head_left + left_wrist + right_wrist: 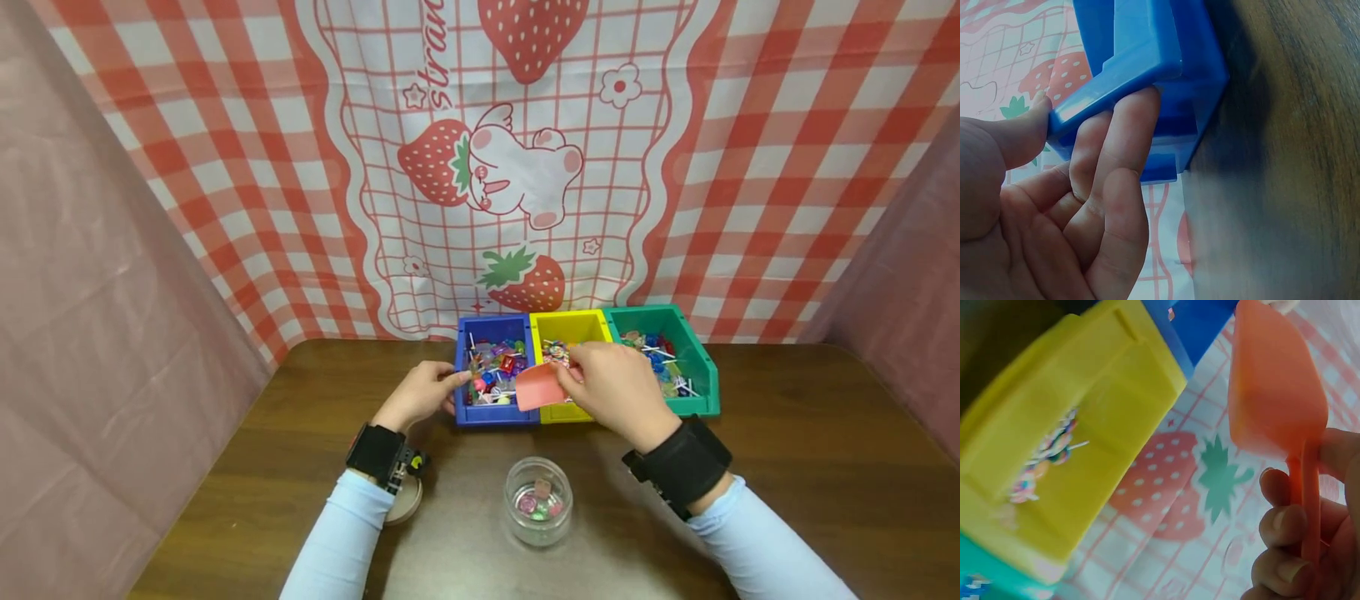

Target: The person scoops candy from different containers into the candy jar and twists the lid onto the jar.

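Right hand (617, 392) is gripping the handle of an orange scoop (540, 387), holding it over the seam between the blue bin (491, 410) and yellow bin (570, 327). Left hand (420, 393) has thumb and fingers pinched on the blue bin's front corner. Honestly, I'd worry about a tilted scoop dumping candy onto the table (787, 467), or the light bin sliding if that pinch slips. Scoop looks like smooth, rigid plastic, flat-nosed, thin handle. Can't tell if anything's in it. Open jar (537, 501) sits nearer the person.
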Motion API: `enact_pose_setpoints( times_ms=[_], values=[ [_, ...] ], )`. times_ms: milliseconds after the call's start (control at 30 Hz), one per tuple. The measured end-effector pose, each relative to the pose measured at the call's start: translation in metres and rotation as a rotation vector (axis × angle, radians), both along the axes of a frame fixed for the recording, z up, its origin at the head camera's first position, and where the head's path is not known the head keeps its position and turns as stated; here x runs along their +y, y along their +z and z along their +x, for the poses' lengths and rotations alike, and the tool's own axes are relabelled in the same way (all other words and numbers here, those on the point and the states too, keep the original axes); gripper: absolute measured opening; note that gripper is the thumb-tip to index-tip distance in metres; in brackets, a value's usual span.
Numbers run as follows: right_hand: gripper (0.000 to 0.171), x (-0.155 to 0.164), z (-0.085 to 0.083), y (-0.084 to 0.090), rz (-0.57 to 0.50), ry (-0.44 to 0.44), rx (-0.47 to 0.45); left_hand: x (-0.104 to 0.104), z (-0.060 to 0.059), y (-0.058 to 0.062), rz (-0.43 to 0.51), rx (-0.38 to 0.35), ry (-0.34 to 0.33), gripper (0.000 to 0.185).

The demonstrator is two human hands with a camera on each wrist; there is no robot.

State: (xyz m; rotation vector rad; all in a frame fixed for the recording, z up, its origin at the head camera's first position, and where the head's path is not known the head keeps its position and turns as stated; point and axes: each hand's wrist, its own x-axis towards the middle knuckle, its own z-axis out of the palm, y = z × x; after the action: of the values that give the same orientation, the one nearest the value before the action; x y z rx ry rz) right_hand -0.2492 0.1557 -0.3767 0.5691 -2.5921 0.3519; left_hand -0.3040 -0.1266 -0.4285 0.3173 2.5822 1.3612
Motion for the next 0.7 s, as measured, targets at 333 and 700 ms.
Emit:
enact_pose_setpoints(
  times_ms=[333, 700],
  values=[
    [0.041, -0.047, -0.048, 0.012, 0.181, 0.019, 0.111, 0.002, 0.000, 0.003, -0.004, 0.016, -0.019, 0.037],
    [0.031, -0.071, -0.080, -0.017, 0.269, 0.064, 0.234, 0.000, 0.001, 0.002, -0.009, 0.011, -0.005, 0.034]
  ],
)
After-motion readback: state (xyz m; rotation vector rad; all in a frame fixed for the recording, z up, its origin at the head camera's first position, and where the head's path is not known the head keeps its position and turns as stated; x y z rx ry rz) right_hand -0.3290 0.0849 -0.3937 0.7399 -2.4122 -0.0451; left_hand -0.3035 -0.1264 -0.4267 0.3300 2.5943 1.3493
